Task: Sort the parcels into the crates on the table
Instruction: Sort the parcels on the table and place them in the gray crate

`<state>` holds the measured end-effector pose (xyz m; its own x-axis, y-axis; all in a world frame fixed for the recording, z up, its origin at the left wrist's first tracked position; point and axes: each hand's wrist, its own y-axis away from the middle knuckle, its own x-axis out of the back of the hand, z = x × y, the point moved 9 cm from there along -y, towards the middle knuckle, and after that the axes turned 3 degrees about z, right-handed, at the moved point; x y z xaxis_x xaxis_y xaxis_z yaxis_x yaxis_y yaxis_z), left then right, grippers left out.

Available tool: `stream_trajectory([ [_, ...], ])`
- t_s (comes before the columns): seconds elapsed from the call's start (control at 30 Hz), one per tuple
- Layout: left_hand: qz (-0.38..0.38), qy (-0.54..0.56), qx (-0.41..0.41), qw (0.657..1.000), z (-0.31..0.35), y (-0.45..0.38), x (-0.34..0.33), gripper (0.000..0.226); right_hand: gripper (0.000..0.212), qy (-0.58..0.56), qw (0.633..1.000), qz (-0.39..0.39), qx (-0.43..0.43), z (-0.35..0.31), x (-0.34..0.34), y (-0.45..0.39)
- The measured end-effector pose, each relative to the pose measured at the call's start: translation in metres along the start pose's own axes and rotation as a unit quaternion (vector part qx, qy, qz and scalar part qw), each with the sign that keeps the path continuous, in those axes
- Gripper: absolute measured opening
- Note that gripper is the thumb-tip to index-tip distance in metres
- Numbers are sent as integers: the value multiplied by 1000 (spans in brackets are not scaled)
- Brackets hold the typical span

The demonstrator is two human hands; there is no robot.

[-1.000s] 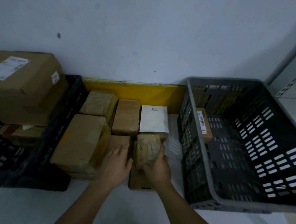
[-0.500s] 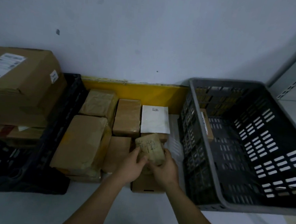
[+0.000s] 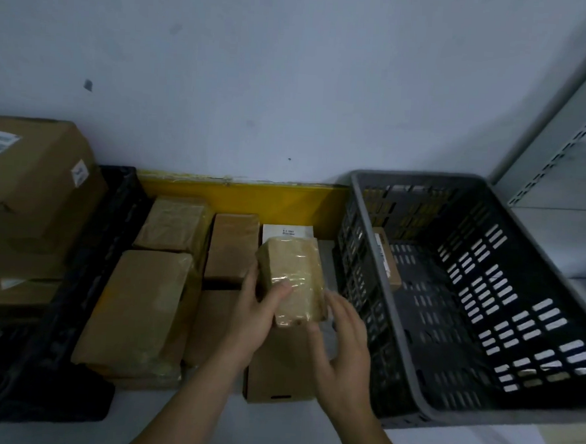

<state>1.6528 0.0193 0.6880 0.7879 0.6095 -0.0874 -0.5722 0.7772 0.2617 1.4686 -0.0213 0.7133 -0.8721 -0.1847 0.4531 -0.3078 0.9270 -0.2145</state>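
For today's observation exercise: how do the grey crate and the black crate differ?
The grey crate on the right is nearly empty, with one small parcel against its left wall; the black crate on the left is packed, a large cardboard box rising above its rim. The grey is lighter in colour, the black very dark. Both have slotted plastic walls.

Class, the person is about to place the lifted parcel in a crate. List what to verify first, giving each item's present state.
1. Taped parcel lifted off the stack: ok.
2. Left hand gripping it: ok.
3. Right hand gripping too: not ok, fingers spread beside it.
4. Grey crate has bare floor: ok, only one small box inside.
5. Black crate has room: cannot tell.
6. Parcel's label readable: cannot tell.
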Motion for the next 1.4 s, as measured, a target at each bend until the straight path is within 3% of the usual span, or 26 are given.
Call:
stream_trajectory([
  [0.07, -11, 51, 16, 999, 3, 3, 2, 67, 85, -105, 987, -16, -119, 15, 2, -3],
  [0.13, -24, 99, 43, 994, 4, 4, 3, 65, 97, -194, 961, -68, -184, 23, -7, -5],
  [0.27, -63, 132, 66, 987, 7, 8, 0, 64, 85, -298, 918, -188, -182, -4, -27, -9],
  [0.37, -47, 132, 76, 987, 10, 8, 4, 49, 88, -264, 941, -124, -172, -10, -22, -17],
  [0.43, -21, 99, 69, 992, 11, 3, 10, 31, 85, -195, 967, -77, -148, -13, -14, -21],
  [0.5, -1, 46, 30, 998, 22, -2, 15, 28, 97, -102, 988, -39, -108, -15, -3, -24],
  [0.6, -16, 30, -10, 999, 42, -1, 8, 65, 114, -28, 998, -9, -61, -22, 4, -25],
  [0.73, -35, -39, -51, 997, 57, 1, -11, 95, 120, 28, 999, -9, -21, -34, 0, -22],
  [0.8, -25, -38, -53, 998, 60, 2, -10, 95, 113, 26, 999, -18, -14, -38, 5, -22],
  [0.97, -51, -38, -59, 996, 69, -1, -9, 81, 64, -36, 999, -14, -34, -40, 40, -38],
  [1.13, -111, -32, -81, 990, 78, 6, -43, 64, 61, -111, 990, -76, -49, -54, 67, -53],
  [1.23, -139, -25, -90, 986, 81, 6, -68, 61, 70, -98, 989, -101, -51, -61, 86, -52],
  [1.4, -187, -66, -92, 976, 86, 11, -110, 54, 75, -41, 996, -62, -55, -50, 125, -54],
])
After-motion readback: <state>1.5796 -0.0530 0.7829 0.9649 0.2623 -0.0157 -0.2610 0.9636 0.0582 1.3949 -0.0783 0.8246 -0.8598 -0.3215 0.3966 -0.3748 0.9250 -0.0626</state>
